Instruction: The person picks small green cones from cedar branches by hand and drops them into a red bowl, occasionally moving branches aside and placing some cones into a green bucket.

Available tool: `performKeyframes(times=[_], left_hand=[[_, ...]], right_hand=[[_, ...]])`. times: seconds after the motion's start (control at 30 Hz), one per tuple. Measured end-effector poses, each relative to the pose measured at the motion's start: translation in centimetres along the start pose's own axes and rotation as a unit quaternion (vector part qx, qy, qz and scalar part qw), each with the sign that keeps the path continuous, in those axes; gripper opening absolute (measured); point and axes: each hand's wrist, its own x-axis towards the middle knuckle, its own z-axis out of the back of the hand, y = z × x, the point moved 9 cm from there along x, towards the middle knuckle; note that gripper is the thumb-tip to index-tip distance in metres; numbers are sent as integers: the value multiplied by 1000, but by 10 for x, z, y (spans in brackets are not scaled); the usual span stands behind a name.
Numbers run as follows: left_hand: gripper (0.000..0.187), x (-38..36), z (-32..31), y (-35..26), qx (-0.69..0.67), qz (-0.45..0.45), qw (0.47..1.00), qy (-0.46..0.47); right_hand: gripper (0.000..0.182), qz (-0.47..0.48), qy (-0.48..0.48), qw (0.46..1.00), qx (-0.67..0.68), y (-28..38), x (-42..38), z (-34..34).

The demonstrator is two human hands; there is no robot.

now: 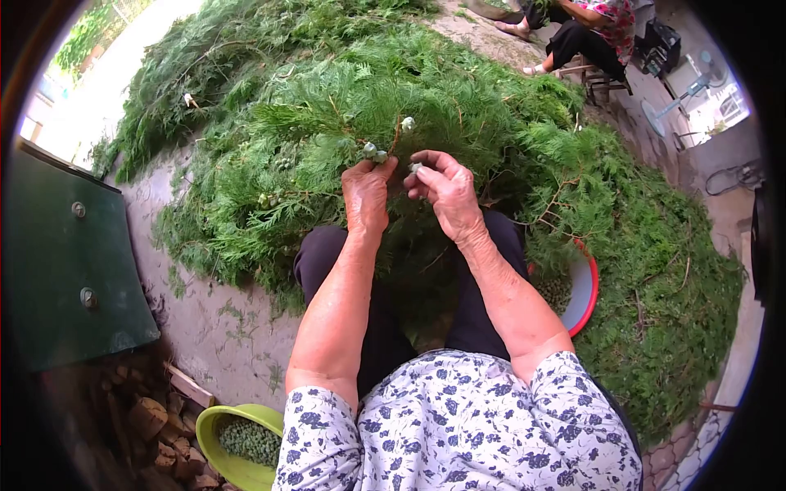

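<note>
Sprig (396, 141) in left hand (365, 196), cone (415, 168) in right hand (450, 192)

Left grip: thumb and fingers closed on the sprig's stem; a cluster of blue-green cones (375, 153) at the fingertips. Right grip: the single pale cone pinched between thumb and fingers, near the left hand. Position: above the lap, at the near edge of a pile of leafy branches (246, 164). Yellow-green tub (210, 434), lower left, contains many cones. Red-rimmed bucket (588, 307) beside the right leg. Another person (585, 37) sits beyond the pile.
</note>
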Motion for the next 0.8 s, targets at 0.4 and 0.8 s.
performKeyframes(times=[0.4, 0.8], left_hand=[[10, -3, -3, -4, 36, -6, 999, 9], [8, -3, -7, -1, 32, 2, 999, 40]], right_hand=[[19, 151, -87, 956, -236, 45, 22, -1], [28, -74, 58, 977, -190, 33, 30, -16]])
